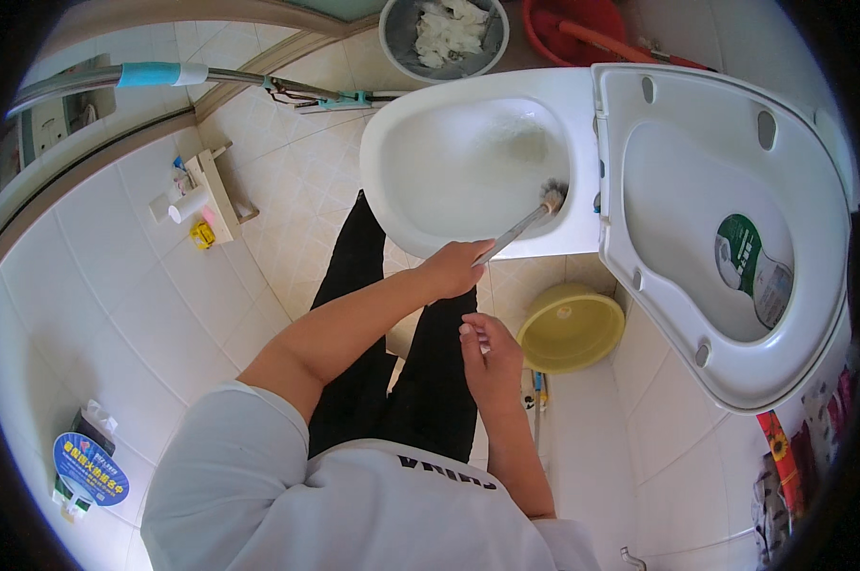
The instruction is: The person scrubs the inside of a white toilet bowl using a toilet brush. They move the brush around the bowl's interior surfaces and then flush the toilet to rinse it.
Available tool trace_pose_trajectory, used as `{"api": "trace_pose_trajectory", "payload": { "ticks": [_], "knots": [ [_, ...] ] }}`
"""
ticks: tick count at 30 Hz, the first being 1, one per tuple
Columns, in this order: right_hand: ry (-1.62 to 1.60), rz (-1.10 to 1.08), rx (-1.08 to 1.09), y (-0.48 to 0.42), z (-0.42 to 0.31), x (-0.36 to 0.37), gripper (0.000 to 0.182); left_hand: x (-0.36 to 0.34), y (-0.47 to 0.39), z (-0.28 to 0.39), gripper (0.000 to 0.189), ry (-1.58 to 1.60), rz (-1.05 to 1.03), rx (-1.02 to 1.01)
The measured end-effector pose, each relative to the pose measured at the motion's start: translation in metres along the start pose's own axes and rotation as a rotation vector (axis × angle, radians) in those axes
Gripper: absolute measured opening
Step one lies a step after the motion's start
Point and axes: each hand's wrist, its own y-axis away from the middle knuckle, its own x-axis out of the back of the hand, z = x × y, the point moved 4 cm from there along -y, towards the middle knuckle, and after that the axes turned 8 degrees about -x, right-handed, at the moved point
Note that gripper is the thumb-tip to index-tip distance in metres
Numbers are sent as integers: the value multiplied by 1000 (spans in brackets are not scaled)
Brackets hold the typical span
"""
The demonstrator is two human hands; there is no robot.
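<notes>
My left hand [452,270] grips the handle of a toilet brush [519,230]. The brush's dark bristle head rests against the inner wall of the white toilet bowl [430,171], on the bowl's right side. Cloudy, bubbly water [526,143] lies in the bowl, above the brush head in the view. My right hand [494,360] hangs loosely curled in front of my right thigh, with nothing visible in it. The toilet's seat and lid [694,193] are raised to the right, and a green and grey sticker is on the lid.
A yellow-green basin [572,332] sits beside the toilet. Behind are a grey bin [497,43] holding crumpled paper and a red basin [580,28] with a red-handled tool. A mop pole [237,76] crosses the upper left. A small wooden stool [212,193] stands left.
</notes>
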Motion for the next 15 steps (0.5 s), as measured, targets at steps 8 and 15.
{"api": "trace_pose_trajectory", "payload": {
  "ticks": [8,15],
  "knots": [
    [26,-16,-26,-9,-6,-8,12,43,-85,-10,48,493,149,471],
    [52,-6,-18,-6,-8,-5,12,7,-80,-55,46,601,223,677]
  ]
}}
